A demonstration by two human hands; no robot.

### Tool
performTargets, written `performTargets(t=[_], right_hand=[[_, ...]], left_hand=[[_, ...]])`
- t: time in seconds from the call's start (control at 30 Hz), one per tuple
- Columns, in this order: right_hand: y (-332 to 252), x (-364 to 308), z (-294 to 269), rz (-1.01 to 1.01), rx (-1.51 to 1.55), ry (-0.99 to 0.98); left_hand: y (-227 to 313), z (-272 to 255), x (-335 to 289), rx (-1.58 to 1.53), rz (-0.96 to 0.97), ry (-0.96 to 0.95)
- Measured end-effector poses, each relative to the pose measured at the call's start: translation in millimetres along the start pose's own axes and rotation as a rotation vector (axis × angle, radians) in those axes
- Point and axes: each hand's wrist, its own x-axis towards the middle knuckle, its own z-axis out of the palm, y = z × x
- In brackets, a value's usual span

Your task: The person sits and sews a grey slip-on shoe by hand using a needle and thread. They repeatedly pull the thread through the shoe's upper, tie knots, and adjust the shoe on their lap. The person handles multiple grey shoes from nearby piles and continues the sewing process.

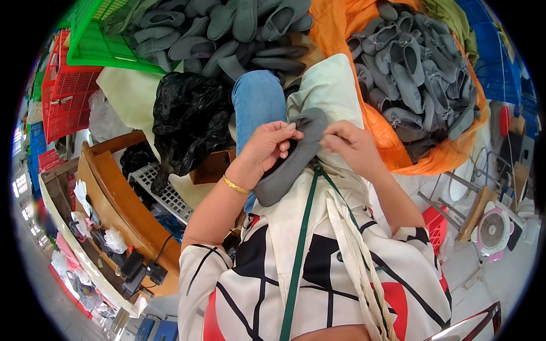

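Note:
A grey slip-on shoe (pixel 290 173) lies slantwise across my lap, its toe pointing away from me. My left hand (pixel 266 146), with a gold bracelet at the wrist, is closed at the near-left side of the shoe's upper, thumb and forefinger pinched at the edge of its opening. Just right of the toe, my right hand (pixel 351 146) is closed in a pinch. Whatever is between its fingertips is too small to make out. Under the shoe are my knees, one in blue denim (pixel 259 99), the other under pale cloth (pixel 330 85).
Ahead lies a heap of grey shoes (pixel 227 25) beside a green crate (pixel 108 48). An orange bag (pixel 392 162) at the right holds many grey shoes with bows (pixel 418 62). Left are a black plastic bag (pixel 187 122) and a wooden table (pixel 114 204). A fan (pixel 492 230) stands right.

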Motion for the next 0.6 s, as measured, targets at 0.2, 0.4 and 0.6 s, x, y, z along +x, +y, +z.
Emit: performTargets(t=[0.2,0.4,0.6], right_hand=[[4.9,45.0,25.7,-0.485,-0.762,-0.015],[5.9,62.3,29.9,-0.535,-0.972,-0.095],[14.9,67.2,32.4,-0.521,-0.803,-0.102]], left_hand=[[-5.8,0.1,-5.8,0.708,0.255,0.137],[-3.3,-3.5,-1.6,0.940,0.524,0.189],[9.7,-14.2,7.6,0.598,0.172,0.180]])
